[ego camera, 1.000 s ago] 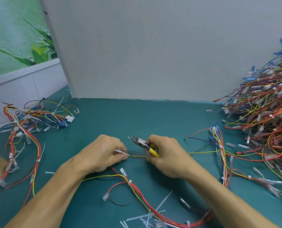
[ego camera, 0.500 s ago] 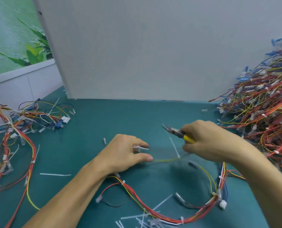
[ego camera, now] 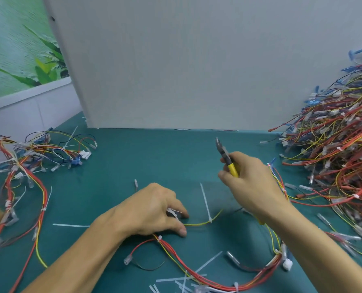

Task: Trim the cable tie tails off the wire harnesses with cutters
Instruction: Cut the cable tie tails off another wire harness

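Wire harness [ego camera: 175, 252], head view: where is it seen? (Desk)

Laid in a loop across the green mat [ego camera: 154, 157] at the near edge. Its yellow lead [ego camera: 197, 223] is held down by the left hand [ego camera: 152, 210], whose fingers are curled round it. (Caption)

And the cutters [ego camera: 224, 154]? (Desk)

Gripped by the yellow handles in the closed fingers of the right hand [ego camera: 252, 182], raised clear of the mat, tips pointed away. An untrimmed cable tie tail [ego camera: 205, 203] is seen standing up from the yellow lead between the two hands. Cut tails [ego camera: 182, 280] are scattered nearest the camera. (Caption)
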`<action>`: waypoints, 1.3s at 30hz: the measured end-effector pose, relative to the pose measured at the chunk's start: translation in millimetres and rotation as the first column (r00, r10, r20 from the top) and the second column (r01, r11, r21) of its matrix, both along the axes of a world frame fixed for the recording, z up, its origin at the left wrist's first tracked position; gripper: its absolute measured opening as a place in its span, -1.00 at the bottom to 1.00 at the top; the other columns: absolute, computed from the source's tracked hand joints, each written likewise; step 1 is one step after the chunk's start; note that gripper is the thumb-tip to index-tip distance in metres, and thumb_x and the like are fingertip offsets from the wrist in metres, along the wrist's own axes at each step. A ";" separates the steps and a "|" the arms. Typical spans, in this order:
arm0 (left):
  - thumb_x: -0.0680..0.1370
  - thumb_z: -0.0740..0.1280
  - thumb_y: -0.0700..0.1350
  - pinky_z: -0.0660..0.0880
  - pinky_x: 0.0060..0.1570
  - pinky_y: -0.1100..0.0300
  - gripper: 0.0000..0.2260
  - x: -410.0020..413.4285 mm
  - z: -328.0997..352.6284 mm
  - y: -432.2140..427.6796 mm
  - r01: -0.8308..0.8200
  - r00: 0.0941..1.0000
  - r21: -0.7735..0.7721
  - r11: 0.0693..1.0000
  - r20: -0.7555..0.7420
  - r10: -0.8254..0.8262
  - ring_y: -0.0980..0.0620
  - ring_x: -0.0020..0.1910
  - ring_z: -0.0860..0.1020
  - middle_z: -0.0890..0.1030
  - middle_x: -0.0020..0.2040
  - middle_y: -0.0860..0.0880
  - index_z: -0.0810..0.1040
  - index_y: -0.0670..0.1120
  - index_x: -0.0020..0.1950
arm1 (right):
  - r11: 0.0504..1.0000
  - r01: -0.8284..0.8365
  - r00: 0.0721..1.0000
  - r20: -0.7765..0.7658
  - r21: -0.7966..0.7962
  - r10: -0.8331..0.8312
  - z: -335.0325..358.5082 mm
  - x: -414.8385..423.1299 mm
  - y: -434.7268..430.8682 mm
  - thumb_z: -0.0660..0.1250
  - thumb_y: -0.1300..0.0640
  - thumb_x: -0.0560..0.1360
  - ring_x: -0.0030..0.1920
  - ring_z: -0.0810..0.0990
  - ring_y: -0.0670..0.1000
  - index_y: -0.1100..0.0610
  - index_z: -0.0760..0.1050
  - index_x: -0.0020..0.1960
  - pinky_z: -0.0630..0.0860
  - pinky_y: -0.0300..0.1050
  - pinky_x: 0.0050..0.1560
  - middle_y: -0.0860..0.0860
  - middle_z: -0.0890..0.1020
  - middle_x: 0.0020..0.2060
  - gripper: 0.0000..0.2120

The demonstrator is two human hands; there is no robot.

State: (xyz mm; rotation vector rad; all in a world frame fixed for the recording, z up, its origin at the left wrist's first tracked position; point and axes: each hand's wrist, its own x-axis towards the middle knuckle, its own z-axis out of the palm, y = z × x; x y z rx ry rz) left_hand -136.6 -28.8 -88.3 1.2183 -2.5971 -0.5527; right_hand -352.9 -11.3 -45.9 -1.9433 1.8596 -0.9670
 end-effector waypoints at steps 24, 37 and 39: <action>0.37 0.41 0.29 0.46 -0.09 0.19 -0.66 21.9 10.5 -12.3 -0.229 0.948 -0.231 0.946 0.169 0.271 0.13 -0.12 0.49 0.44 -0.27 0.18 0.66 0.11 -0.01 | 0.961 -0.072 0.837 -0.508 0.268 0.204 -0.4 -22.5 6.2 0.32 -0.02 0.45 0.01 0.57 0.15 0.06 0.43 0.15 0.51 -0.03 -0.07 0.07 0.60 -0.05 -0.69; 0.46 0.46 -0.13 0.25 -0.38 0.40 -0.91 -16.2 -9.9 -5.5 -0.141 0.891 0.206 0.968 -0.401 0.215 0.20 -0.49 0.32 0.39 -0.53 0.14 0.65 0.08 -0.15 | 0.962 -0.174 0.575 -0.772 0.211 0.273 -17.7 -6.1 11.9 0.21 0.16 0.43 -0.02 0.58 0.17 0.05 0.33 -0.14 0.09 -0.13 -0.40 0.07 0.57 -0.03 -0.94; 0.49 0.44 -0.12 0.29 -0.37 0.41 -0.92 -16.2 -14.4 -6.2 -0.148 0.881 0.209 0.967 -0.416 0.225 0.22 -0.46 0.35 0.47 -0.49 0.14 0.66 0.04 -0.20 | 0.959 -0.193 0.574 -0.768 0.210 0.283 -19.4 -3.5 12.2 0.21 0.15 0.44 -0.01 0.57 0.17 0.04 0.32 -0.14 0.10 -0.13 -0.39 0.07 0.56 -0.03 -0.93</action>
